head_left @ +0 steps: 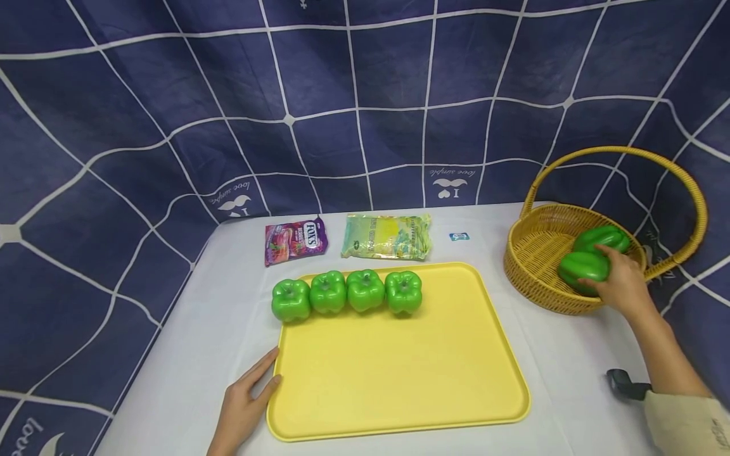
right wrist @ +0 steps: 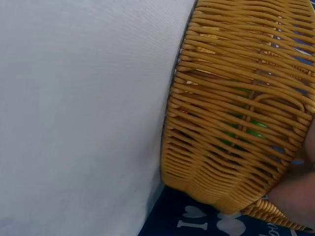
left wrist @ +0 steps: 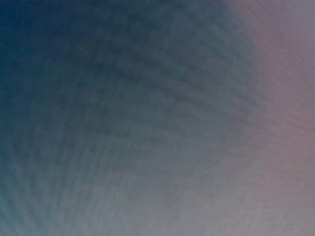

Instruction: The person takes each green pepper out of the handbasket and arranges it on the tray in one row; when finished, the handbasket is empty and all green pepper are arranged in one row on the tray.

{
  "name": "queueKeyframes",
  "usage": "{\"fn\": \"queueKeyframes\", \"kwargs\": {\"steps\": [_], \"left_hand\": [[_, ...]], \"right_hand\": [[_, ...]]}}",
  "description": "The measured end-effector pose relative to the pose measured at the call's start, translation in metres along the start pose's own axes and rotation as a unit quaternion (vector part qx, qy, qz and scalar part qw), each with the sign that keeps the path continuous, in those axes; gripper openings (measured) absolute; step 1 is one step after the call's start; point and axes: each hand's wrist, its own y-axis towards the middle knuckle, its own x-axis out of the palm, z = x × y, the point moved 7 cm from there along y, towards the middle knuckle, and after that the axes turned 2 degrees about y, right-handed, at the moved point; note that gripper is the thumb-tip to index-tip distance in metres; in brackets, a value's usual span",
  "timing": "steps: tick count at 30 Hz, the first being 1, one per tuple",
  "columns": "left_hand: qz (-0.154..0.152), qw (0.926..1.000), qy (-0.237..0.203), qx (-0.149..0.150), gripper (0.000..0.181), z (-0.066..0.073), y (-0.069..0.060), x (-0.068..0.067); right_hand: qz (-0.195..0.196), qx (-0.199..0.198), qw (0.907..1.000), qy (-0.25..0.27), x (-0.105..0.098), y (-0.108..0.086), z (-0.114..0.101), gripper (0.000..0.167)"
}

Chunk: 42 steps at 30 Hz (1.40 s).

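Observation:
My right hand reaches over the rim of a wicker basket and grips a green bell pepper between thumb and fingers. A second green bell pepper lies behind it in the basket. In the right wrist view, basket weave hides most of the peppers, and part of the hand shows at the right edge. My left hand touches the left edge of a yellow tray with extended fingers. Several green bell peppers stand in a row along the tray's far left side. The left wrist view is blurred.
Behind the tray lie a purple candy bag, a yellow-green packet and a small blue sachet. The basket's tall handle arches above it. A dark blue checked curtain backs the white table.

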Motion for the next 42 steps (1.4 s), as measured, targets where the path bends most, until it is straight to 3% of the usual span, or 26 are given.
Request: {"fn": "queueKeyframes", "kwargs": {"steps": [13,23,28,35,42], "left_hand": [[0.001,1.0000,-0.003,0.003,0.048,-0.001,0.000,0.000],[0.002,1.0000,-0.003,0.000,0.048,-0.001,0.000,0.000],[0.001,1.0000,0.000,-0.002,0.048,0.000,0.000,0.001],[0.004,1.0000,-0.002,0.004,0.048,0.001,-0.001,-0.001],[0.006,1.0000,-0.001,0.004,0.048,-0.001,0.000,-0.001]], "right_hand": [[-0.033,-0.041,0.9986,-0.006,0.019,0.018,-0.022,0.075],[-0.058,-0.040,0.9975,-0.005,0.021,0.020,-0.018,0.081],[-0.024,-0.039,0.9989,0.010,0.014,0.016,-0.021,0.079],[0.041,-0.070,0.9955,0.050,-0.001,0.012,-0.036,0.082],[0.049,-0.073,0.9899,0.110,-0.006,0.010,-0.055,0.091]]}}
